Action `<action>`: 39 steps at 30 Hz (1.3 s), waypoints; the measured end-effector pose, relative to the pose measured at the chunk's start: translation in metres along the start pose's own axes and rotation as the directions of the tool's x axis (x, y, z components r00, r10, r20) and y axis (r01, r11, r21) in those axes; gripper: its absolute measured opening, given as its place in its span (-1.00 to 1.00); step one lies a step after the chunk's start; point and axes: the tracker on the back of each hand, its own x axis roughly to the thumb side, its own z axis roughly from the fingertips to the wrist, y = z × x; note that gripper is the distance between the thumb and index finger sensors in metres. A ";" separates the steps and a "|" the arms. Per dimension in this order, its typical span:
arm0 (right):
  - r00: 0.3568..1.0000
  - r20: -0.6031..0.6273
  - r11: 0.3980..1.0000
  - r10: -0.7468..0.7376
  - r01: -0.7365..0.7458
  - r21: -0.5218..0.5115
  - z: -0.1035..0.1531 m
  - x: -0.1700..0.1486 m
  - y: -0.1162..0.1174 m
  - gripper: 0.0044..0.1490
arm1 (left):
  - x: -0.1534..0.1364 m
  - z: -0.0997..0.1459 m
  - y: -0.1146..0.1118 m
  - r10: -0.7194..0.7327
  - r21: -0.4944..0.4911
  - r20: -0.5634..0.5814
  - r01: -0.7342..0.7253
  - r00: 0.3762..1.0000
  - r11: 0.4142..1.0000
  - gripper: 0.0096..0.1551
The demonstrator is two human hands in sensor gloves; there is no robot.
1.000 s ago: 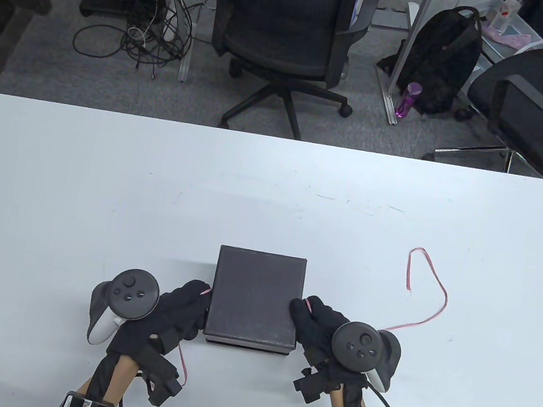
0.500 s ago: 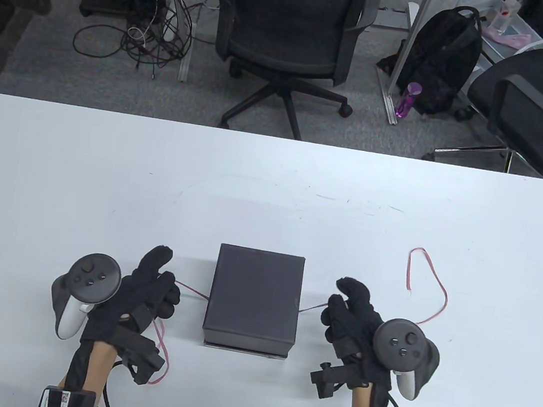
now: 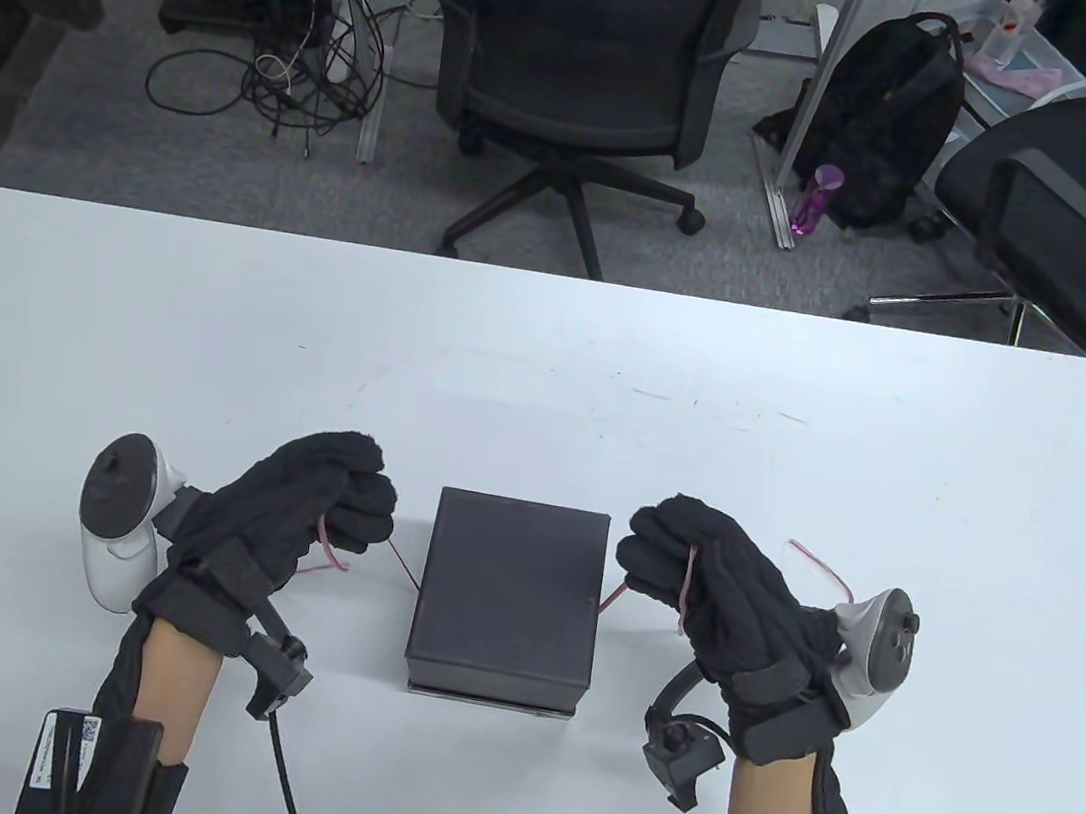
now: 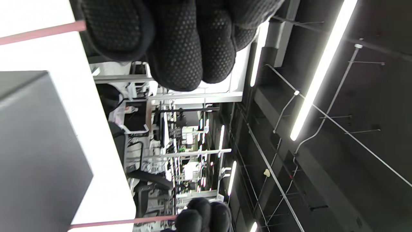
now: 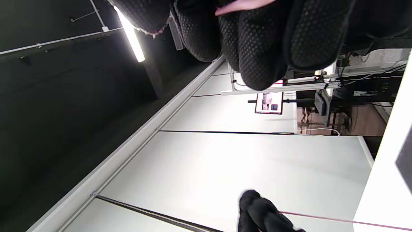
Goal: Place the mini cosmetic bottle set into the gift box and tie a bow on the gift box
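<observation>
A closed dark grey gift box [image 3: 509, 594] stands on the white table [image 3: 547, 377] near its front edge. A thin pink ribbon [image 3: 402, 564] runs out from under the box on both sides. My left hand [image 3: 343, 500], lifted left of the box, grips the left end of the ribbon [image 4: 38, 32] in a fist. My right hand [image 3: 659, 555], lifted right of the box, grips the right end [image 3: 616, 594], and the loose tail [image 3: 819, 564] trails behind it. The bottle set is not visible.
Office chairs [image 3: 579, 79], a black backpack [image 3: 891, 123] and cables [image 3: 288, 68] stand on the floor beyond the table's far edge. In the left wrist view the box [image 4: 35, 154] fills the lower left.
Both hands left the box's sides, moved outward, closed into fists on the ribbon ends and rose with wrists turned. The ribbon now runs taut from the box to each fist.
</observation>
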 end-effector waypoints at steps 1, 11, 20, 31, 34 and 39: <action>1.000 -0.002 1.000 0.001 -0.001 -0.006 -0.002 0.001 0.002 -0.30 | 0.008 -0.001 -0.001 -0.005 0.008 0.016 0.005 1.000 1.000 -0.53; 0.986 0.156 0.997 -0.057 0.064 -0.042 -0.013 0.037 0.024 -0.34 | 0.016 -0.004 -0.012 -0.101 0.026 -0.046 0.103 0.994 0.994 -0.52; 0.972 0.076 0.970 0.224 -0.215 -0.109 -0.005 0.023 0.022 -0.45 | 0.083 -0.003 -0.028 -0.036 0.066 0.235 0.021 0.971 0.998 -0.54; 0.954 0.250 0.974 0.164 -0.117 -0.194 -0.010 0.083 0.044 -0.44 | 0.063 -0.001 -0.042 -0.155 0.069 0.177 0.144 0.972 0.987 -0.55; 0.952 0.219 0.966 0.214 -0.173 -0.193 -0.012 0.078 0.046 -0.41 | 0.064 0.003 -0.045 -0.149 0.051 0.197 0.141 0.969 0.989 -0.56; 0.929 0.131 0.928 0.347 -0.319 -0.195 -0.014 0.061 0.045 -0.37 | 0.093 0.010 -0.041 -0.053 0.079 0.346 0.027 0.937 0.996 -0.56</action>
